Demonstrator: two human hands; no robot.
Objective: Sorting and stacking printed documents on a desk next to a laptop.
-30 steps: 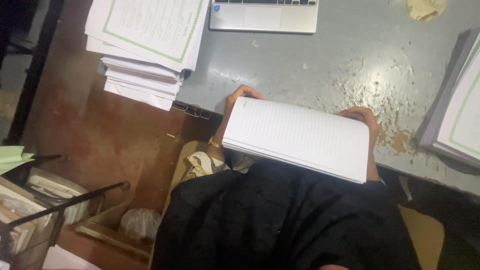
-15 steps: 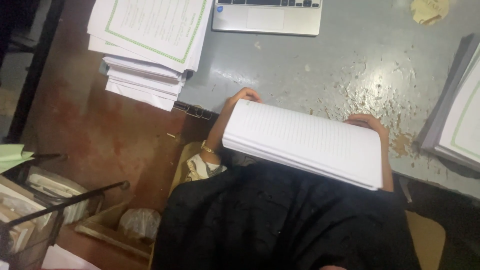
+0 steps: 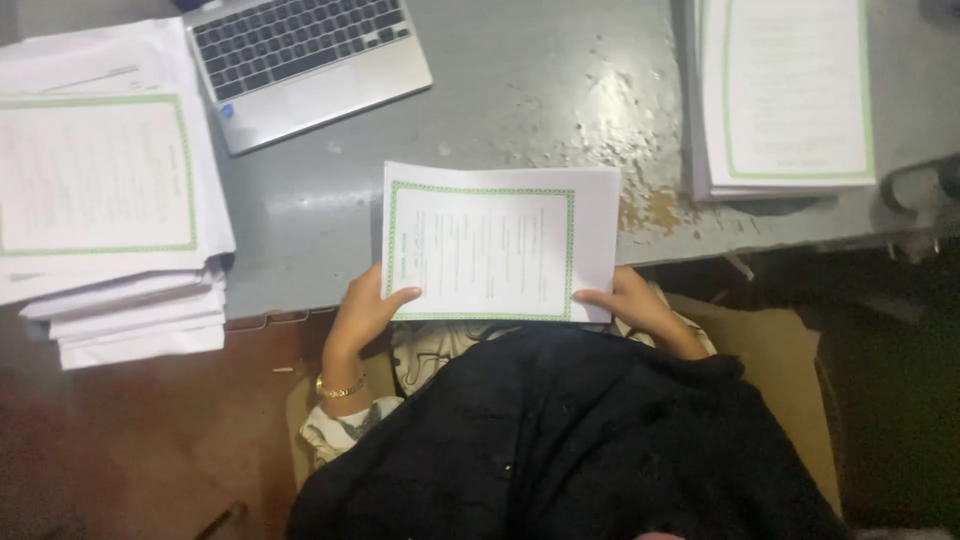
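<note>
Both hands grip one thin bundle of sheets (image 3: 497, 243), printed side up with a green border, lying on the grey tabletop (image 3: 520, 80) at its near edge. The left hand (image 3: 362, 315) has its thumb on top at the lower left corner and the other fingers under the paper; the right hand (image 3: 628, 305) pinches the lower right corner the same way. Beyond the fingers to the left is a tall, uneven pile of papers (image 3: 105, 200), to the right a neater stack (image 3: 785, 95), and a laptop (image 3: 300, 60) farther back. Judging by this, one bundle is in hand and squared, while both piles remain.
</note>
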